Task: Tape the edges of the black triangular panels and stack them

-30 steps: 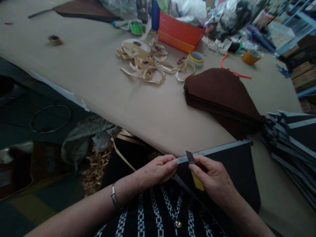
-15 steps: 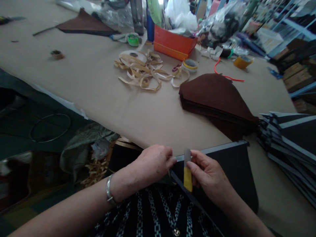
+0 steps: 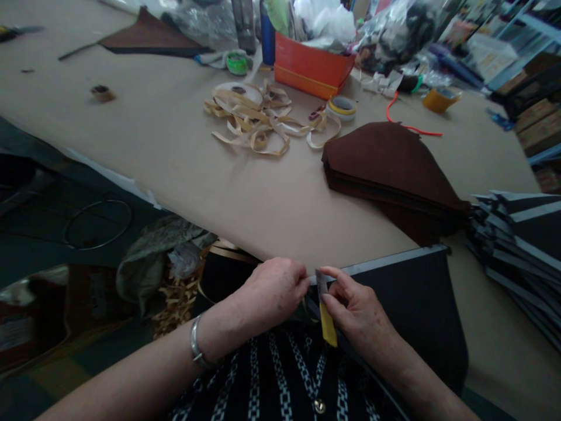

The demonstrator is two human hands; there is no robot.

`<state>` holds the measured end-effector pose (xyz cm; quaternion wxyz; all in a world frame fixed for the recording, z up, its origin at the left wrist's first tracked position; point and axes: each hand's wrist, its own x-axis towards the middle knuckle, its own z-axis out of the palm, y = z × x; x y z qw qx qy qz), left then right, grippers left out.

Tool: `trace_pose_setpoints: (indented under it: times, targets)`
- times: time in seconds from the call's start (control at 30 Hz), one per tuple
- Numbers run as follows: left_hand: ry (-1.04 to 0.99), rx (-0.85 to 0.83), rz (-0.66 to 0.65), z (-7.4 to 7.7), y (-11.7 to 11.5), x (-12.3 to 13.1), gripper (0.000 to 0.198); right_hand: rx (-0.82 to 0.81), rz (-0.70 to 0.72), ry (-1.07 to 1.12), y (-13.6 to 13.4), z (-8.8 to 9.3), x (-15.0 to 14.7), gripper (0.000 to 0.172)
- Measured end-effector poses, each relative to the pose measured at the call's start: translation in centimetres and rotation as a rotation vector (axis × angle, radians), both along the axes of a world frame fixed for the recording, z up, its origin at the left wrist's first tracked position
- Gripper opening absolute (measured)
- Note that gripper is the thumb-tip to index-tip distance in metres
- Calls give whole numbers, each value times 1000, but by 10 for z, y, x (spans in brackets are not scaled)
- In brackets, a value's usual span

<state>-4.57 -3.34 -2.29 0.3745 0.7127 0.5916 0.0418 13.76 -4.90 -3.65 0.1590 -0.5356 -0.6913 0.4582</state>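
Near the front edge of the table my left hand (image 3: 280, 290) is closed in a pinch at the end of a grey edge strip (image 3: 385, 261) on a black panel (image 3: 421, 304). Its fingertips hide exactly what lies between them. My right hand (image 3: 357, 301) grips a flat grey metal blade with a yellow grip (image 3: 327, 324) between thumb and fingers. The blade's upper end sits against the strip, just right of my left fingertips. Part of the panel hangs over the table edge towards my lap.
Beyond my hands lies a stack of brown pieces (image 3: 394, 158). Black grey-edged pieces (image 3: 517, 234) are piled at right. Tangled tan tape (image 3: 258, 126), a tape roll (image 3: 342, 107) and an orange box (image 3: 311, 67) stand farther back. Scraps (image 3: 175, 298) lie below the table edge.
My right hand has moved slightly left, bringing the blade closer to my left fingertips and tilting it. The left hand keeps its pinch. The whole view has shifted a little.
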Motion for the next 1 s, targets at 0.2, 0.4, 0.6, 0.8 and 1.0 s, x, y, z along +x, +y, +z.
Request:
trace_pose_setpoints:
  times: [0.2, 0.4, 0.6, 0.8, 1.0]
  targets:
    - [-25, 44, -34, -1, -2, 3, 32, 61, 10, -163, -3, -5, -4, 41]
    - [-168, 78, -126, 9, -17, 20, 26, 72, 35, -163, -8, -9, -8, 44]
    - [-150, 314, 94, 14, 10, -20, 31, 16, -66, 58, -7, 17, 25, 47]
    - [71, 577, 195, 3, 67, -58, 32, -150, -548, 221, -11, 20, 145, 25]
    - [417, 692, -10, -17, 83, -49, 35, 24, -620, -231, -16, 0, 208, 28]
